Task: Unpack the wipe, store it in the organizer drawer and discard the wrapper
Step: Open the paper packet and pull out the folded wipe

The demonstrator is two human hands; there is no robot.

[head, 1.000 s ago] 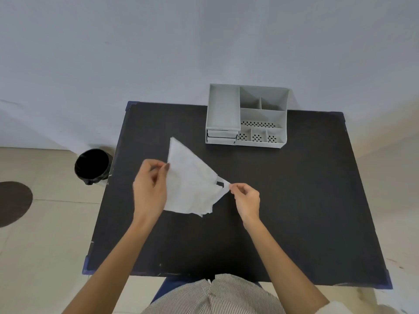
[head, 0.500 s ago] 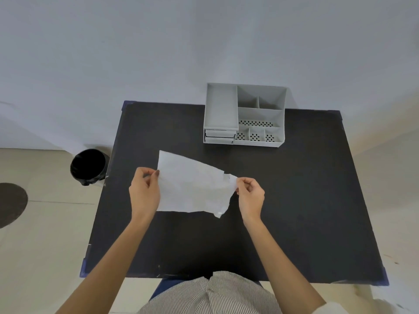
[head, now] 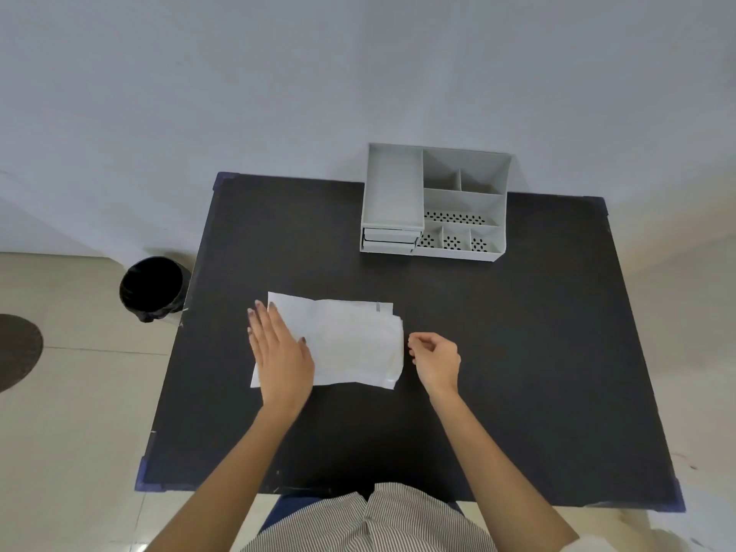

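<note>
Lowered from mid-air since the earlier frame, the wipe (head: 350, 342) now lies flat on the table (head: 517, 352).

Left hand (head: 278, 358) presses its nine o'clock edge, fingers together and extended; right hand (head: 436, 358), loosely curled and holding nothing, sits just off its three o'clock edge. Organizer (head: 436, 205) stands at one o'clock with its drawers (head: 392, 241) closed, bin (head: 153, 288) on the floor at ten o'clock. Unfolded, the sheet looks too wide for a drawer and may bunch or jam; no wrapper is visible.

Blk table (head: 517, 352), round dark floor mat (head: 16, 352).
</note>
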